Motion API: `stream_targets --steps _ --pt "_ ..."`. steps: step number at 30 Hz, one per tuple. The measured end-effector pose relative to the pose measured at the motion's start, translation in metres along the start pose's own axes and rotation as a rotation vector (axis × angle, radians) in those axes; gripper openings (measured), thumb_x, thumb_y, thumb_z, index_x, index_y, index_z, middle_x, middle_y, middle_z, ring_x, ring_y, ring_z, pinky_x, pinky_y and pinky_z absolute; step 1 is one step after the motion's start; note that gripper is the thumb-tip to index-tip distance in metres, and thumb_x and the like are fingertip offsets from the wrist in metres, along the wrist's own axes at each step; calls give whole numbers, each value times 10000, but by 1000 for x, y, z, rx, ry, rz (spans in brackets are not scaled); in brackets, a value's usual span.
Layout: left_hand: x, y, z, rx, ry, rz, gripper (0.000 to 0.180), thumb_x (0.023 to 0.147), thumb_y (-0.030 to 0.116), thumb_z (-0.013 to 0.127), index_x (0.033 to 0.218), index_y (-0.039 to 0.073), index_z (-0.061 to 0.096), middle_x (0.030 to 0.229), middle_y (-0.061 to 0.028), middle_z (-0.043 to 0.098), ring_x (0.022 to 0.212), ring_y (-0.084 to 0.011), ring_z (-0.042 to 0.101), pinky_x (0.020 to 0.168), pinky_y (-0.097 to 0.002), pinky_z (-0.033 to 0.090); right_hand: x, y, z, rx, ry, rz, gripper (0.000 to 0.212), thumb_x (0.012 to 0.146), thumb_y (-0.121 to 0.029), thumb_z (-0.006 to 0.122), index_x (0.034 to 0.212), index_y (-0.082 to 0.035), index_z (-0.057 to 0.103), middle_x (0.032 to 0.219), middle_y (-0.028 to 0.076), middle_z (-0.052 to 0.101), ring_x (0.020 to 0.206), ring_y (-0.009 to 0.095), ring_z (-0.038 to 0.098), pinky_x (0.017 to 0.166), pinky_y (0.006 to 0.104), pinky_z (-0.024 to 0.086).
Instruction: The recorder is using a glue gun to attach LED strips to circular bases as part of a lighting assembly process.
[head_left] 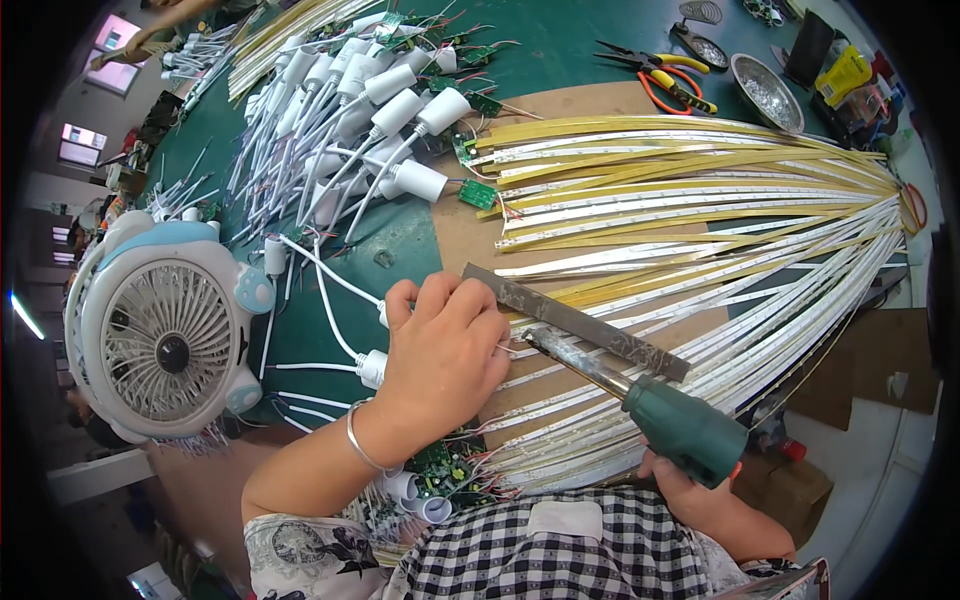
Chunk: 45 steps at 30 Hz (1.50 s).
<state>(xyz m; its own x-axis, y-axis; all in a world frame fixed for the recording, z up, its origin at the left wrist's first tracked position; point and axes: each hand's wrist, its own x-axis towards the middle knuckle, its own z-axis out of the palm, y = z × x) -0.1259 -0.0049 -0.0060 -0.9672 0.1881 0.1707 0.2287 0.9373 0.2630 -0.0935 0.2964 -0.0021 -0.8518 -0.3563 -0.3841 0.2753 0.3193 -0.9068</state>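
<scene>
Head view: a soldering iron at four o'clock is filling the right hand, fingers wrapping it; the left hand is bunching its fingers, whether pinching I can't tell; a fan is standing at nine.

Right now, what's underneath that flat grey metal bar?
White and yellow strips and a brown sheet show along the edges of the grey bar; whatever lies directly beneath it is hidden.

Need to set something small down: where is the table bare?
The table is bare on its far side between the white cylinders and the pliers; a smaller patch lies between cylinders and left hand. Crowded: cylinders, strips, and the circuit boards near the left hand.
</scene>
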Motion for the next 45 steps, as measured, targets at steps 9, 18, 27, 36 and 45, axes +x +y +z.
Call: stream_targets --steps 9,18,27,36,45 --pt "0 -1 -1 -9 -1 4 128 664 116 700 765 138 625 964 -4 555 1016 -239 498 884 -445 299 3 -1 2 -75 -21 7 337 765 -84 729 1095 -33 686 1127 137 657 1083 322 583 939 423 464" --pt "-1 -1 -1 -16 -2 6 136 658 115 702 763 140 619 964 -4 545 1028 -240 494 887 -447 298 9 -7 3 -157 -53 -72 325 768 -70 721 1090 -34 687 1108 133 670 1070 318 593 937 415 464" --pt "-1 0 -1 -3 -12 7 142 655 117 704 767 144 621 967 -3 547 1030 -236 495 887 -448 298 2 1 2 -75 -25 -50 329 776 -84 725 1099 -33 685 1122 129 670 1075 324 588 945 423 456" --pt "-1 -1 -1 -5 -12 8 144 655 117 705 766 148 621 964 1 546 1028 -234 495 888 -443 297 0 4 3 -70 -14 -23 330 771 -80 722 1095 -27 683 1119 136 664 1085 336 572 945 431 453" --pt "0 -2 -1 5 -25 13 134 653 112 706 758 150 632 953 4 543 1030 -232 492 890 -443 295 2 1 2 -76 -47 2 319 776 -82 725 1088 -28 684 1101 140 668 1061 337 580 943 433 452"
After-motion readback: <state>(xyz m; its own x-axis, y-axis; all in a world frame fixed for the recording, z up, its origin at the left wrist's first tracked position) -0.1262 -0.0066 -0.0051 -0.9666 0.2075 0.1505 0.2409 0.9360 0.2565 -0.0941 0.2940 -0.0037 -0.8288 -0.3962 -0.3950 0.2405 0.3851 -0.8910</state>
